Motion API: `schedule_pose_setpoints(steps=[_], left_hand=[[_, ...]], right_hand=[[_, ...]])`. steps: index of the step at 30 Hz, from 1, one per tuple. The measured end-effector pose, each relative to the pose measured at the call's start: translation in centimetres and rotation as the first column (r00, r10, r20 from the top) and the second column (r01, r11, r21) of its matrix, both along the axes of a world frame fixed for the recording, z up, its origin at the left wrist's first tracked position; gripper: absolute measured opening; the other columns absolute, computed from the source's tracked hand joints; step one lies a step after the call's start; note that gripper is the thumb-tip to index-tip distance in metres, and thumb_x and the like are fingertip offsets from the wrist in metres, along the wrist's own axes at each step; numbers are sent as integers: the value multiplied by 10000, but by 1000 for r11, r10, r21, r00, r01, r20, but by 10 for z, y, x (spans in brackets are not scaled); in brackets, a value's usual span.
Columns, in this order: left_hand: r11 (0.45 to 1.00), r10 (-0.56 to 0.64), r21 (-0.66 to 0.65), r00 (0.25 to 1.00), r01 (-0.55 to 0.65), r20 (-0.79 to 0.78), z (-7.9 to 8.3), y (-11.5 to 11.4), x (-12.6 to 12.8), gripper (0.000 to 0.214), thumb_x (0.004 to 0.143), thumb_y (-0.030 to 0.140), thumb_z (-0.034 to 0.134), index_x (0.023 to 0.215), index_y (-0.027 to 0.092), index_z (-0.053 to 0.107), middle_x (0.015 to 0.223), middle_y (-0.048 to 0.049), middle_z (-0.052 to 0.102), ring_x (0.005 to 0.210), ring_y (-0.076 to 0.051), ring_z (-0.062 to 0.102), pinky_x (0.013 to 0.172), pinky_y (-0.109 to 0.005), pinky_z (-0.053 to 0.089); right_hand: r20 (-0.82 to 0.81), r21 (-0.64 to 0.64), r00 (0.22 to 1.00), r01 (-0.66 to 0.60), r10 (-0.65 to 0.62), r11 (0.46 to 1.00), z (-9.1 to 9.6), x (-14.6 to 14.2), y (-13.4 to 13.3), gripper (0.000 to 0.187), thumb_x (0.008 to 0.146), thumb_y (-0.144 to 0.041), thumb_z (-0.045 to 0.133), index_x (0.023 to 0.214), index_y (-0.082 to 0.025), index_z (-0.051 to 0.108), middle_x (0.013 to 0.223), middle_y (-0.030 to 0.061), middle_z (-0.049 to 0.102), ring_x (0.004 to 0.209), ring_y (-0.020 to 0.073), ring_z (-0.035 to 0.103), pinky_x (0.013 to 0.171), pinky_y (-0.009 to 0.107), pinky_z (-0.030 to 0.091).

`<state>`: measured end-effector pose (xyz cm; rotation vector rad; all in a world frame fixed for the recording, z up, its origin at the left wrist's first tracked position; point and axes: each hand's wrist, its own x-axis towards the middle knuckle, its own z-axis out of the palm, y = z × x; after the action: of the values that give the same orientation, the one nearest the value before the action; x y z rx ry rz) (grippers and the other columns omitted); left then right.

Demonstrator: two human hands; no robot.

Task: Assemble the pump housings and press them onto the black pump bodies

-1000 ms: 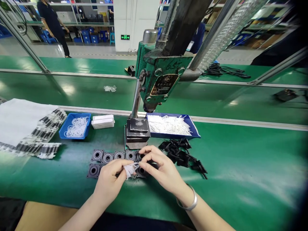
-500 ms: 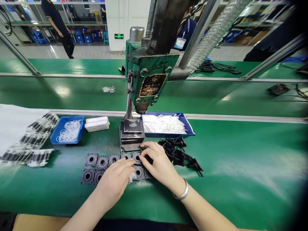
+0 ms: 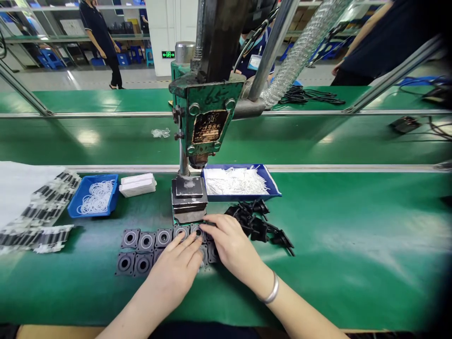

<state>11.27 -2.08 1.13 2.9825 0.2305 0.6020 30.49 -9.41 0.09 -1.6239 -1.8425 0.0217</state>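
Two rows of black square parts (image 3: 146, 241) with round centre holes lie on the green mat (image 3: 353, 245), just in front of the press base (image 3: 189, 200). Our right hand (image 3: 231, 247) has its fingertips (image 3: 208, 225) bunched on the end part (image 3: 197, 231) of the back row; we cannot tell whether they pinch it or only press on it. Our left hand (image 3: 176, 273) lies flat over the front row, fingers straight and side by side, and anything under the palm is hidden.

We judge these parts light, stiff, matte and not slippery, and unlikely to break. They are best taken by two opposite outer edges, not by the hole.

A pile of black clips (image 3: 257, 223) sits just right of the right hand. Behind them is a blue tray (image 3: 273, 188) of white strips. Farther left are a blue bin (image 3: 79, 207) of thin white rings, probably soft and easily bent, and bagged parts (image 3: 38, 216).
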Motion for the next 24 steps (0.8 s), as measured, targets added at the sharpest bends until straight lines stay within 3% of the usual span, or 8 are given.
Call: schedule_pose_setpoints(steps=[4, 9, 15, 18, 21, 24], left_hand=[[979, 79, -197, 992, -58, 96, 5, 0, 0, 298, 905, 20, 397, 1047, 150, 624, 1170, -122, 722, 1125, -237, 676, 996, -436, 549], [805, 313, -566, 938, -178, 151, 17, 2, 1, 252, 886, 68, 472, 995, 203, 656, 916, -39, 740, 831, -164, 711, 737, -255, 593], [723, 364, -662, 924, -199, 120, 16, -2, 1, 263, 880, 93, 518, 998, 231, 707, 890, -5, 764, 786, -156, 724, 680, -234, 588], [690, 374, -698, 920, -192, 117, 13, -1, -2, 255, 897, 110, 512, 1016, 228, 705, 889, -12, 766, 809, -160, 736, 679, -236, 602], [739, 374, -642, 917, -205, 138, 10, 2, -2, 236, 915, 114, 503, 1021, 212, 689, 889, -23, 765, 812, -160, 740, 699, -246, 612], [877, 272, -450, 945, -165, 183, 8, 4, 3, 264, 911, 69, 470, 1044, 188, 664, 958, -50, 765, 881, -170, 738, 789, -286, 620]], right_hand=[[-182, -16, 980, 75, -77, 997, 10, 8, -6, 287, 968, -97, 455, 1196, -197, 599, 1185, 118, 614, 1136, 248, 549, 985, 469, 464], [-474, -97, 877, -145, 82, 985, 26, -1, -13, 57, 930, -242, 630, 978, -232, 659, 1181, 87, 603, 1132, 219, 583, 974, 381, 494], [-608, -115, 793, -141, 43, 983, 27, -8, -12, 98, 919, -256, 646, 829, -217, 645, 1086, 69, 624, 1037, 200, 615, 922, 341, 505], [-631, -123, 775, -67, -26, 990, 25, 1, -12, 134, 930, -270, 615, 810, -214, 632, 1056, 64, 619, 1008, 197, 611, 913, 343, 488], [-610, -181, 778, 46, -149, 982, 19, 15, -11, 171, 929, -291, 590, 786, -205, 627, 1012, 70, 611, 933, 198, 612, 801, 326, 501], [-536, -267, 816, 77, -215, 961, 6, 24, -8, 184, 916, -272, 578, 756, -196, 625, 980, 74, 610, 822, 182, 601, 663, 295, 485]])
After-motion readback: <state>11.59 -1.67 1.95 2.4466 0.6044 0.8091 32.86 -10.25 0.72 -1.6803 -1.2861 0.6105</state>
